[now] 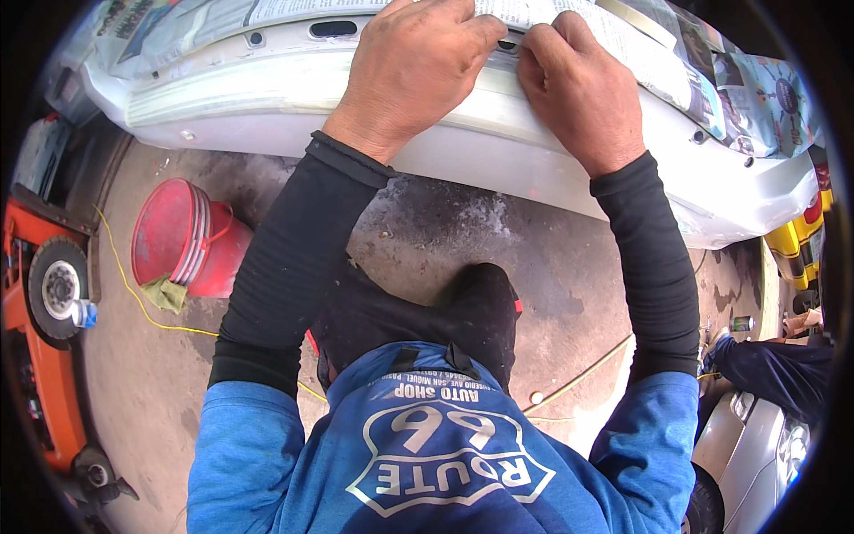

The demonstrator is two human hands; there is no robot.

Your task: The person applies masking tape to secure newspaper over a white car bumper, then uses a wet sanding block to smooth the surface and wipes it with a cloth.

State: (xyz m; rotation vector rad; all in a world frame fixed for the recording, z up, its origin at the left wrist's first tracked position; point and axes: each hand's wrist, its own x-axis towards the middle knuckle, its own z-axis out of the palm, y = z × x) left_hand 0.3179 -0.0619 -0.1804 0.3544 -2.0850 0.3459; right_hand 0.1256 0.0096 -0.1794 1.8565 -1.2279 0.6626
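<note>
A white car bumper (267, 125) stretches across the top of the view, with oval and round holes along its upper part. Sheets of newspaper (614, 49) cover its far side. My left hand (414, 71) is closed over the bumper's upper edge, thumb and forefinger pressed together next to a small dark slot. Just right of that slot, my right hand (583, 93) is closed in a pinch at the newspaper's border. What the fingertips hold is too small or hidden to make out. A curved cream strip (637, 22) lies on the paper beyond my right hand.
A red bucket (222, 254) lies tipped on the concrete floor (427, 227), a greenish rag (165, 294) at its rim. A yellow cord (124, 276) runs past it. An orange vehicle (40, 267) stands left. Right are another person's leg (769, 374), a can (742, 324) and a silver car (747, 454).
</note>
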